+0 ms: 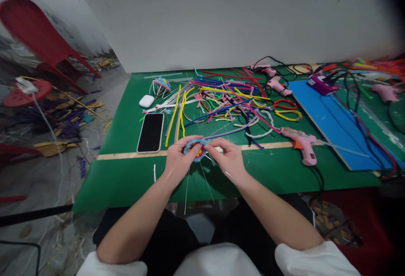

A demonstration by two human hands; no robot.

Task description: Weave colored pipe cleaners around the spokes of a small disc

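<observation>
A small round piece woven from fuzzy pipe cleaners (pixel 189 145), blue at the rim with yellow and pink-red inside, is held above the green table. Thin stiff wires spread out from it toward my lap. My left hand (pixel 177 162) grips the disc, thumb across its face and fingers behind. At its right edge, my right hand (pixel 230 158) is closed in a pinch on the blue rim; the fingertips hide the exact spot. A purple pipe cleaner (pixel 236 131) runs from just beyond the disc toward the pile; whether it joins the disc I cannot tell.
Loose pipe cleaners (pixel 221 98) and wires lie heaped beyond my hands. On the left are a phone (pixel 151 132) and a white earbud case (pixel 147 101). Rightward lie scissors (pixel 287 115), a pink glue gun (pixel 305 143) with its cord, and a blue board (pixel 335 141).
</observation>
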